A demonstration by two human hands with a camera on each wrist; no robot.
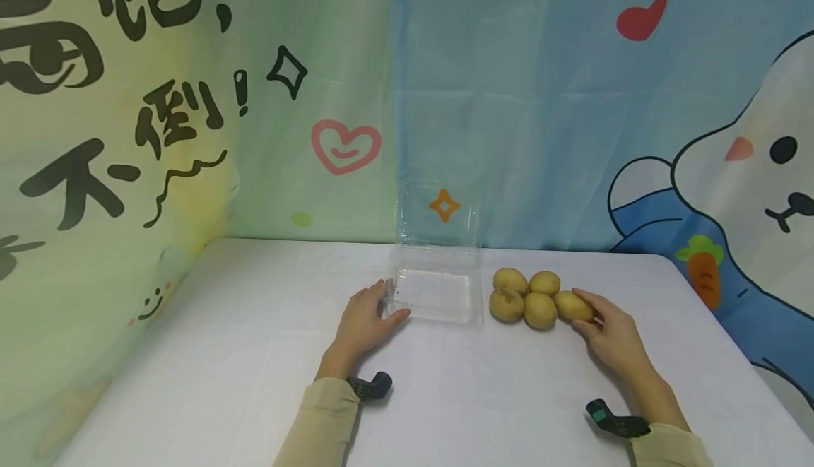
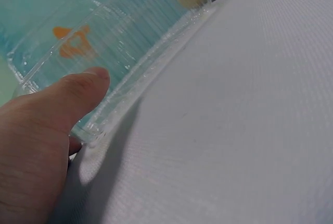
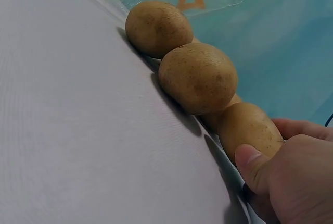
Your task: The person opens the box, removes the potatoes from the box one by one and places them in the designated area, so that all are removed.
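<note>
A clear plastic box [image 1: 435,296] stands on the table, its hinged lid [image 1: 439,216] raised at the back. My left hand [image 1: 365,322] holds the box at its left end; in the left wrist view the thumb [image 2: 86,86] lies along the front wall, and the other fingers are mostly hidden. To the right of the box several potatoes sit in a close group, among them a front-middle potato [image 1: 540,311]. My right hand [image 1: 613,333] grips the rightmost potato [image 1: 574,306] between thumb and fingers. That potato [image 3: 248,130] touches or nearly touches its neighbour.
A white cloth covers the table [image 1: 496,396]. Behind it hangs a printed curtain [image 1: 540,121], close to the raised lid. A dark wrist device [image 1: 372,386] is strapped on the left wrist, another device [image 1: 615,421] on the right.
</note>
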